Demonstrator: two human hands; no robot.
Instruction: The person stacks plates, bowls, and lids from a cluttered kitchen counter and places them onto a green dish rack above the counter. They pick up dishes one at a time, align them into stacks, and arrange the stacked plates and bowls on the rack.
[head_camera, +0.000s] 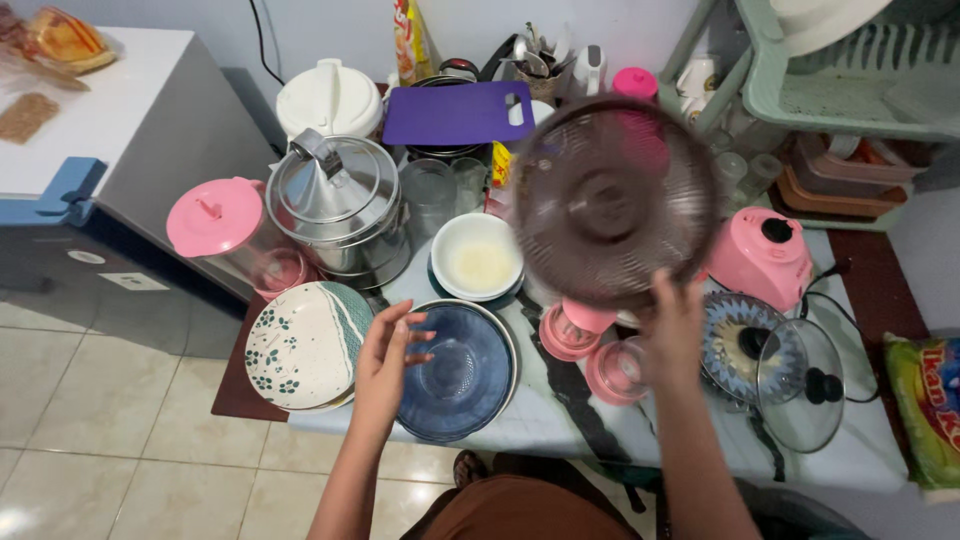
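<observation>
Right hand (672, 322): raised, fingers gripping the lower rim of a round brown plastic mesh basket (610, 200), held tilted above the table, motion-blurred. Left hand (385, 358): released, fingers spread, hovering at the left rim of a dark blue glass bowl (462, 372), itself nested on a plate at the front edge of the table; contact with the rim not determinable.

Packages: tall yellow and red printed pouch (409, 40) upright against the back wall, behind the purple plastic cutting board (455, 112); green and yellow printed bag (928, 410) at the far right, cut off by the frame edge; clear-wrapped food parcels (50, 45) on the white chest top at upper left, contents blurred.

Hidden or unclear: items behind the mesh basket only dimly visible through it; utensil holder (535, 60) contents indistinct; rack shelves at upper right partly cropped.

Surroundings: marble-patterned tabletop (560, 420), crowded. Stack of white floral-patterned plates (305, 345) just left of the blue bowl. Steel steamer pot with glass lid (340, 205), pink-lidded clear jug (225, 225), white bowl (478, 257), pink blender base (762, 258), glass pan lid (800, 385). Pale green plastic dish rack (840, 80) at upper right. Beige tiled floor (110, 430) at left.
</observation>
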